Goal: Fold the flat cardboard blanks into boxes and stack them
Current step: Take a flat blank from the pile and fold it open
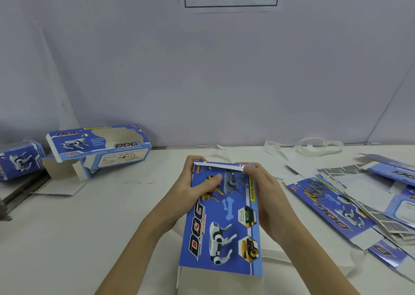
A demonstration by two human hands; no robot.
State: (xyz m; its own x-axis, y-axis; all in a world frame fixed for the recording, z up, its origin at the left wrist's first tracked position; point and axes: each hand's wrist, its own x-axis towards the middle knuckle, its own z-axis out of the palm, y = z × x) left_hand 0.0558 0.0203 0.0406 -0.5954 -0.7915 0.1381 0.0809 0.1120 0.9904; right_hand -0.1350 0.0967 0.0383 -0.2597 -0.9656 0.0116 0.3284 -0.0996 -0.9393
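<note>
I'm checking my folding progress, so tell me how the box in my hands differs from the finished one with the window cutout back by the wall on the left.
The box in your hands is gripped by your left hand and right hand; the windowed box lies untouched on the table.
Your box shows a solid printed face with several dogs; the windowed box shows a cutout.
Your box runs lengthwise away from you, the windowed box sideways.
Both are blue with DOG lettering.
</note>
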